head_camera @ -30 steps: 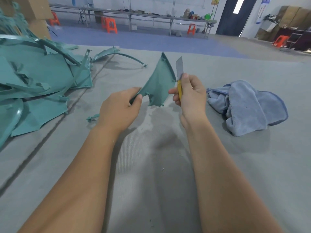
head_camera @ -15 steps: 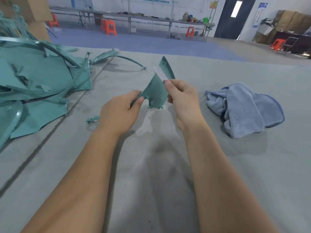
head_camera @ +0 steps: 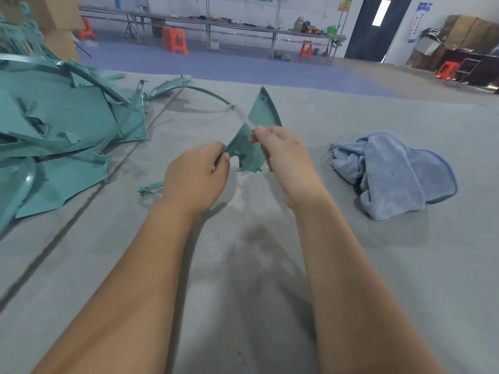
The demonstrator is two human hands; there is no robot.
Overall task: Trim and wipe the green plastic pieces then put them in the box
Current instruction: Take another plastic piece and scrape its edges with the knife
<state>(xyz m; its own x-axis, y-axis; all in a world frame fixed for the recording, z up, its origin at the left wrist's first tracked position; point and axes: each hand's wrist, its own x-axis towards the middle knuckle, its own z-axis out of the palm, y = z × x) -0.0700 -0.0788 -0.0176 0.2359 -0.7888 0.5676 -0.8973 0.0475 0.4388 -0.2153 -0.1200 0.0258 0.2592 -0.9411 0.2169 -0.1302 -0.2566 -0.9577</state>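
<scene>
left hand (head_camera: 195,175): fingers curled in, thumb and forefinger pinching the lower left corner of the green plastic piece (head_camera: 252,139), so it's held up off the table (head_camera: 351,265).

right hand (head_camera: 283,153): fingers curled tight around a blade (head_camera: 244,118). The thin pale strip pokes out past the fingertips, up and to the left, and lies across the face of the green piece. It's motion-blurred, so I can't tell where exactly the edge meets the plastic, and the handle is hidden in the fist.

green plastic piece: roughly triangular with a curved right edge, point tipped up and away. It sits between the two hands at mid-table, well above the surface. There's a notch cut in its bottom edge, just right of the left thumb.

pile of green parts (head_camera: 62,130): big heap on the far left of the table, curved panels and strips overlapping, one long arc (head_camera: 189,89) sticking out to the right.

small green scrap (head_camera: 149,188): lying on the table just left of the left wrist.

blue cloth (head_camera: 394,175): crumpled on the table to the right, apart from the right hand.

table: grey ribbed mat, both forearms stretched out over it.

background: orange stools (head_camera: 175,40) and a long bench (head_camera: 216,22) at the far wall.
</scene>
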